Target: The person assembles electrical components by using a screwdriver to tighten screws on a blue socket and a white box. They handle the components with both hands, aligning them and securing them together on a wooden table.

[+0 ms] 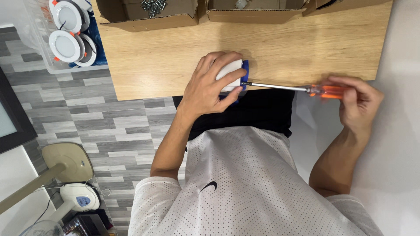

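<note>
Head view shows the left hand (209, 87) clamped around a white and blue part (232, 75) at the table (166, 65) edge, so the right hand (356, 100), pinching the orange screwdriver (302, 89), should probably keep the shaft level and push inward while turning.

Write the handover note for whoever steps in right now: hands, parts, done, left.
Left hand: clamped over the white and blue part, pinning it at the near edge of the wooden table.
Right hand: grips the orange-handled screwdriver, held level, tip at the part's right side.
Done: tip engaged.
Left: cannot tell how far the screw is in; spare screws sit in a cardboard box.
</note>
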